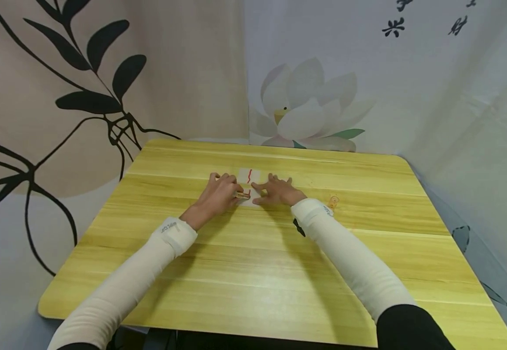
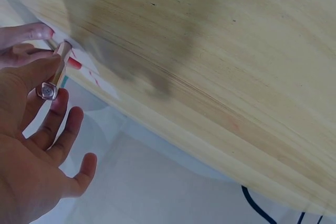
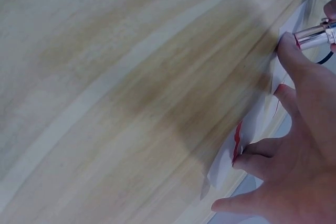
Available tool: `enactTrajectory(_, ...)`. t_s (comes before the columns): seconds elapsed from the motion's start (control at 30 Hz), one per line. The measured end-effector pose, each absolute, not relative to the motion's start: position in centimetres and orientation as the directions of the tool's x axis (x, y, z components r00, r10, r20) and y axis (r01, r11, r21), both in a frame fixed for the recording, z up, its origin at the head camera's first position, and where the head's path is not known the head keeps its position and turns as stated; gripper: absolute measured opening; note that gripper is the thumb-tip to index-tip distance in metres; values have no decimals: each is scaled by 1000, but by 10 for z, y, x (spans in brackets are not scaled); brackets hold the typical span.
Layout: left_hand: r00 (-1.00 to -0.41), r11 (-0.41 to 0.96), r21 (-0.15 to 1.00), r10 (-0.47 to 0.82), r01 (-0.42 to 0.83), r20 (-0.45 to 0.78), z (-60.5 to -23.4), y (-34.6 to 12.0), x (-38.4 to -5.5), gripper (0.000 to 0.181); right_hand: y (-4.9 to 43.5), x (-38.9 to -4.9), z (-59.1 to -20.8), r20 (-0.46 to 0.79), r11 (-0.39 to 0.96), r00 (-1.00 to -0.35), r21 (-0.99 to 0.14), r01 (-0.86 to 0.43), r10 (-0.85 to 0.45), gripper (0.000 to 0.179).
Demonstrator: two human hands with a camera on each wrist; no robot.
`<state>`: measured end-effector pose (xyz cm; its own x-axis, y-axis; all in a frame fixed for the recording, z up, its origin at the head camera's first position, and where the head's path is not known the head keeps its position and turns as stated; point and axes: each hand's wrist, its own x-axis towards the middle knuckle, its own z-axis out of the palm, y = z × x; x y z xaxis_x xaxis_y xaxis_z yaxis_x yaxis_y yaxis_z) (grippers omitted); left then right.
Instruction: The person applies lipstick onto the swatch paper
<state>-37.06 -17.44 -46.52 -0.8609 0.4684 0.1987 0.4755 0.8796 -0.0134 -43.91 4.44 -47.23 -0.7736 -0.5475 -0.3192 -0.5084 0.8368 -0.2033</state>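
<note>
My left hand (image 1: pixel 221 190) pinches a lipstick (image 2: pixel 59 72) with a shiny metallic tube between thumb and fingers; its other fingers are spread. The red end of the lipstick points toward a white sheet of paper (image 1: pixel 243 174) on the table. A wavy red line (image 1: pixel 250 176) runs down the far part of the paper, and a shorter red stroke (image 1: pixel 249 193) shows close to the lipstick's tip. My right hand (image 1: pixel 277 190) has its fingers spread, with fingertips pressing the paper along its right side. In the right wrist view the thumb lies right beside the lipstick's end.
The yellow wood-grain table (image 1: pixel 253 272) extends on all sides of the paper. A small orange-red mark (image 1: pixel 333 201) lies on it, right of my right wrist. Behind the far edge hangs a pale curtain (image 1: pixel 201 73) printed with leaves and a lotus.
</note>
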Motion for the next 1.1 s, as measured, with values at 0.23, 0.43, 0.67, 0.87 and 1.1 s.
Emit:
enactTrajectory(0.23,-856,876,-3,473,483,208,-464,-175,-368,24,45,-439,-472,-320,838,-774,-219,-501,-546,73)
enactTrajectory(0.43,-852,873,-10,479,488,210,-464,-175,-364,24,45,-438,-473,-311,836,-776,-214,-506,-549,73)
enactTrajectory(0.67,-852,872,-8,480,489,208,-464,-176,-361,24,45,-436,-472,-309,838,-780,-230,-494,-544,73)
enactTrajectory(0.87,-853,873,-4,477,487,211,-464,-177,-358,25,43,-435,-470,-312,835,-774,-202,-512,-551,73)
enactTrajectory(1.1,-846,867,-9,488,498,216,-466,-178,-355,24,43,-436,-470,-325,833,-768,-190,-519,-552,73)
